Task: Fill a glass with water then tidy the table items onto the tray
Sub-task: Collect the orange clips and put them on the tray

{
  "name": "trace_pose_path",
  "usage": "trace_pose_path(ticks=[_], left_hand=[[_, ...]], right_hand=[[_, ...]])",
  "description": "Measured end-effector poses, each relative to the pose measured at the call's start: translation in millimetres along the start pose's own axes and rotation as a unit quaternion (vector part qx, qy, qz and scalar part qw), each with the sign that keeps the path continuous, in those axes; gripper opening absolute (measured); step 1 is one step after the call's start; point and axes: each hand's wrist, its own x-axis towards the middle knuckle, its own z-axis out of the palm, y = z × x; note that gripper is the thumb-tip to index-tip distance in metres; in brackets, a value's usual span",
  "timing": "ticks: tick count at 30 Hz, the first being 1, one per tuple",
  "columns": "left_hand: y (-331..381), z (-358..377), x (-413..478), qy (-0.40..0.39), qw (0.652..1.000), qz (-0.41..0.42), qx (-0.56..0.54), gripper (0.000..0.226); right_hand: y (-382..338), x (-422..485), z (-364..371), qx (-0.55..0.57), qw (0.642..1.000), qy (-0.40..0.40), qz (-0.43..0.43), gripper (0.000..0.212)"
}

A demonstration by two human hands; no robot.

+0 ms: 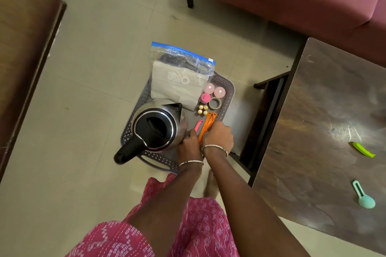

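Gray tray (160, 161) sits on the floor, centre of frame. Both hands at its lower right corner. My right hand (218, 136): fingers curled over the orange clips (210, 121), holding them. The clips' long axis runs lower left to upper right, free ends pointing at the tray's right rim. The pink clip (197, 126) lies just beside them, near parallel. My left hand (189, 144): fingertips at the pink clip's near end, grip not visible. Electric kettle (156, 129) on the tray, spout toward upper right, handle toward lower left.
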Motion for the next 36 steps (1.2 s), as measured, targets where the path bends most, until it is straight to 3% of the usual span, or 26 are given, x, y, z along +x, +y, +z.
trace_pose_path(ticks=[7, 13, 19, 27, 36], left_hand=[[-3.2, 0.5, -4.6, 0.027, 1.0, 0.011, 0.0, 0.024], [-2.5, -6.1, -11.7, 0.038, 0.999, 0.035, -0.004, 0.027], [-7.6, -21.9, -31.6, 0.024, 0.999, 0.043, -0.004, 0.026], [-3.9, -46.1, -76.8, 0.022, 0.993, 0.109, -0.025, 0.023], [48.2, -31.1, -140.7, 0.051, 0.984, 0.156, -0.072, 0.016]], right_hand=[[10.3, -2.3, -9.5, 0.05, 0.999, 0.007, 0.016, 0.02], [33.8, -12.1, -24.0, 0.157, 0.987, 0.009, -0.038, 0.01], [69.1, -43.7, -40.0, 0.261, 0.965, 0.016, 0.033, 0.012], [106.1, -82.8, -72.2, 0.285, 0.957, 0.0, 0.059, 0.015], [173.8, -104.7, -99.0, 0.316, 0.946, -0.018, 0.075, 0.018]])
